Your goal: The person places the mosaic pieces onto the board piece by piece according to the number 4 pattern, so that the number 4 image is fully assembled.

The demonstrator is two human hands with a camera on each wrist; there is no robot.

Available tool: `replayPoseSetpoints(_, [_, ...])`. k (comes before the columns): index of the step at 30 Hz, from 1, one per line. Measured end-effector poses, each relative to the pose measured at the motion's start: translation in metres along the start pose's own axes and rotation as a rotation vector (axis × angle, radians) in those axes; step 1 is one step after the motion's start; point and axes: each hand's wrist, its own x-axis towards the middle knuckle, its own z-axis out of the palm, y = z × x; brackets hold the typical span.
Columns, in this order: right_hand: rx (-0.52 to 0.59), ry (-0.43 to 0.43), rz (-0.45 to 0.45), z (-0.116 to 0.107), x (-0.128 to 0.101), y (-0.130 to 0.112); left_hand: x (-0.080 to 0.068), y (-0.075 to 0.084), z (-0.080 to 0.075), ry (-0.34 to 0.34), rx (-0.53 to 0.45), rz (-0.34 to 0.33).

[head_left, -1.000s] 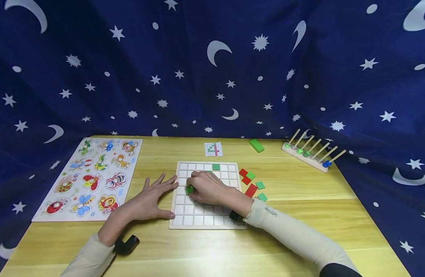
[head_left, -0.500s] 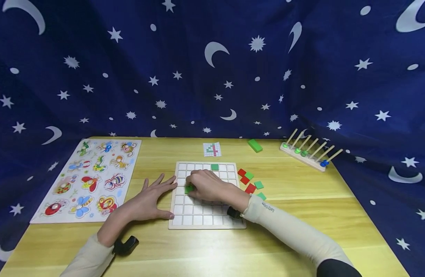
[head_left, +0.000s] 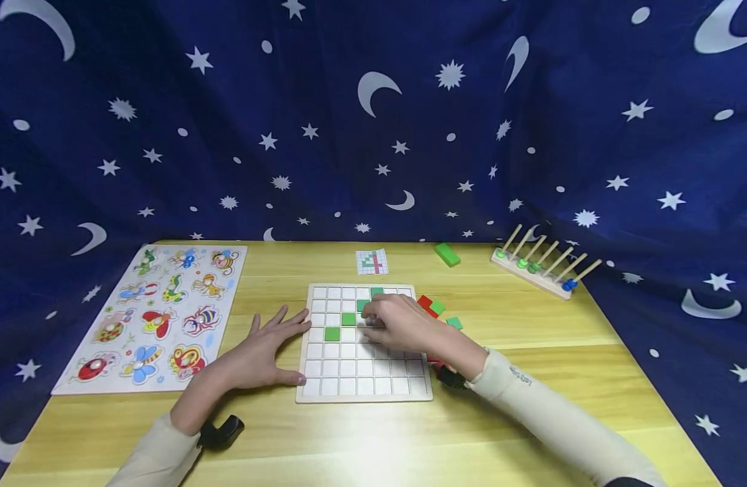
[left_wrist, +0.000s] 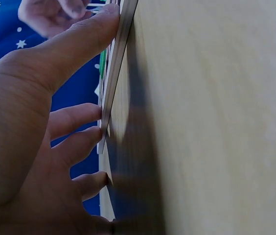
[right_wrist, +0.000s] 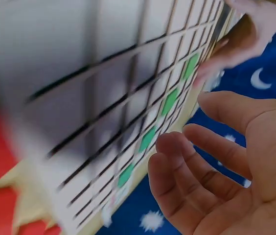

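A white grid board [head_left: 349, 387] with a pale wooden frame lies on the table. Several green square tiles [head_left: 332, 334] sit in its cells along a diagonal, each in its own cell. My right hand [head_left: 404, 323] hovers over the upper right of the board; in the right wrist view its fingers [right_wrist: 162, 178] are loosely bent with nothing between them. My left hand [head_left: 260, 352] is spread beside the board, thumb and fingertips at its left edge. The left wrist view shows the left thumb [left_wrist: 79, 46] against the board's edge.
Loose red and green tiles [head_left: 455, 322] lie right of the board, partly behind my right arm. Behind it are a small pattern card [head_left: 371, 262] and a green block [head_left: 448, 254]. A peg stand [head_left: 532, 272] is back right, an insect puzzle [head_left: 160, 318] left.
My right hand has let go of the green tile at the lower end of the diagonal and moved right, uncovering the other tiles. The left hand stays put.
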Motion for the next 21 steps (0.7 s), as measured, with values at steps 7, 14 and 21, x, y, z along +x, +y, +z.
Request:
replayPoseSetpoints(7, [-0.025, 0.067, 0.136, -0.02, -0.039, 0.04, 0.001, 0.0, 0.001, -0.003, -0.004, 0.003])
replayPoseSetpoints(14, [-0.047, 0.031, 0.217, -0.033, -0.072, 0.069, 0.0, 0.001, 0.0, -0.002, -0.005, -0.001])
replayPoseSetpoints(21, [-0.109, 0.026, 0.258, -0.034, -0.093, 0.086, 0.0, 0.002, -0.002, -0.001, -0.006, 0.003])
